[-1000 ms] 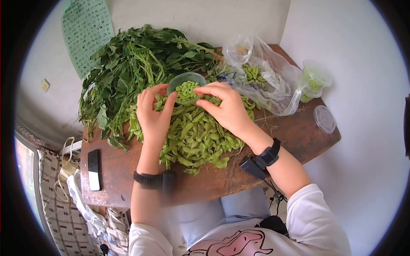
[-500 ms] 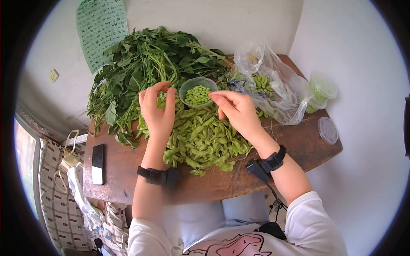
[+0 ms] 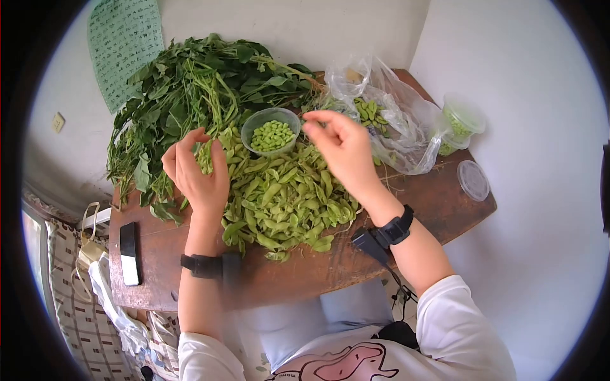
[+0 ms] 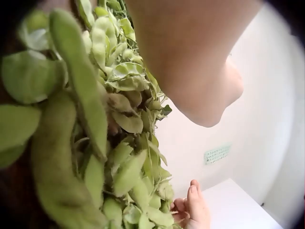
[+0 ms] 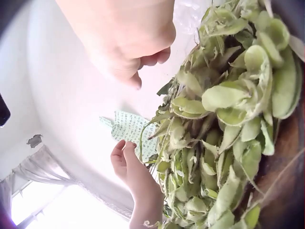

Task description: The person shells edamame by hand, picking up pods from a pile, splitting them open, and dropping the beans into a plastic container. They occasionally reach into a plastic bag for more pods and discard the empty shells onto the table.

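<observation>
The left hand hovers over the left side of a heap of green soybean pods, fingers loosely bent and thumb apart from them. No object shows in its grip. The right hand hangs to the right of a clear plastic bowl, its index finger extended and thumb below it, slightly blurred. Nothing shows between those fingertips. Shelled green beans lie in the bowl. In the right wrist view, the right hand has its fingers partly curled beside the pods.
Leafy bean stalks are piled at the back left. A clear plastic bag with pods lies back right, beside stacked tubs of beans and a round lid. A phone rests at the wooden table's left.
Both hands were at the bowl's sides a second ago. The left has moved away leftward; the right has drawn off to the right of the bowl. The head view has also shifted.
</observation>
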{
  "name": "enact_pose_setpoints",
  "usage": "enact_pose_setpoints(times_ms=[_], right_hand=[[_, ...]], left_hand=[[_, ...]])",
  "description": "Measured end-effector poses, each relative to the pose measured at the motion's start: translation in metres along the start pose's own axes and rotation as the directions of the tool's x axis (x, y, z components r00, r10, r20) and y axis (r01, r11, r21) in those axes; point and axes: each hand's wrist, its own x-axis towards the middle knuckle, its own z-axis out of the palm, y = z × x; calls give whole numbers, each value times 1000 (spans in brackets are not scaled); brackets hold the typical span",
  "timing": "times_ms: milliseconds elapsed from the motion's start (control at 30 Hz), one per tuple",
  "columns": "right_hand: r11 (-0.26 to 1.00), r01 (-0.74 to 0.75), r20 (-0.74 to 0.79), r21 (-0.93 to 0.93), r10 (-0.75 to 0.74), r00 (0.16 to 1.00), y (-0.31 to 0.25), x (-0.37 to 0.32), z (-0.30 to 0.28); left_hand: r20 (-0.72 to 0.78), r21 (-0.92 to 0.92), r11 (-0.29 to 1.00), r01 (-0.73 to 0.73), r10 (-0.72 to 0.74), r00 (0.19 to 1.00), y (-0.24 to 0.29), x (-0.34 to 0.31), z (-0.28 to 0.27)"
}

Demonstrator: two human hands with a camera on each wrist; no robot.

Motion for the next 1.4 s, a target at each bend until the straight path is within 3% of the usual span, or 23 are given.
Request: enact_pose_setpoints(times_ms=[200, 267, 300, 367, 400, 467, 600, 667, 800, 867, 900, 933, 967, 1000, 1067, 1167, 1333, 1400], right_hand=[[983, -164, -325, -84, 129, 937, 14, 42, -68], [929, -189, -364, -317, 65, 929, 50, 61, -89], [929, -190, -358, -317, 68, 931, 58, 65, -97], [748, -181, -148, -638, 112, 983, 68, 74, -107], [751, -173, -141, -637, 107, 984, 75, 79, -108], [665, -214, -68, -715, 238, 969, 86, 89, -107], [577, -181, -11, -796, 285, 958, 104, 92, -97], [464, -170, -32, -869, 291, 956, 101, 92, -92], [459, -199, -90, -866, 247, 965, 103, 89, -100], [616, -205, -140, -761, 153, 978, 98, 91, -107], [697, -227, -141, -680, 180, 974, 93, 92, -107], [696, -218, -128, -684, 179, 975, 75, 87, -101], [881, -317, -43, -351, 323, 945, 46, 78, -87], [905, -424, 92, 29, 420, 903, 24, 68, -72], [928, -364, 197, 80, 344, 918, 7, 50, -44], [961, -251, 359, 120, 193, 913, -10, 29, -9], [959, -200, 435, 199, 96, 895, -8, 6, 12], [964, -48, 396, 263, -63, 916, -5, 5, 13]], left_hand=[[-23, 90, 996, -12, 14, 1000, -4, -2, -5], [-20, 109, 991, -74, 76, 997, -4, -2, -4], [-28, 110, 989, -102, 106, 994, -5, -3, -3], [-23, 131, 983, -129, 133, 991, -7, -4, -2], [-17, 149, 976, -161, 166, 986, -7, -3, -2], [-25, 157, 973, -170, 176, 984, -7, -1, -3], [-13, 142, 972, -185, 189, 982, -5, -1, -6], [-33, 127, 968, -215, 220, 975, -6, 0, -6], [-37, 148, 960, -237, 245, 969, -3, 3, -9], [-37, 154, 960, -232, 241, 970, 0, 6, -11], [-49, 147, 958, -245, 255, 966, 0, 8, -10], [-61, 140, 956, -257, 267, 962, 2, 8, -9], [-25, 106, 963, -246, 250, 968, 5, 9, -11], [-27, 113, 964, -242, 246, 969, 7, 9, -10], [92, -204, 972, -115, 136, 986, 10, 11, -7], [261, -477, 873, 104, 28, 965, 21, 7, -7], [474, -583, 736, 344, -37, 880, 34, -1, -1], [455, -553, 768, 323, -46, 889, 36, -3, 1]])
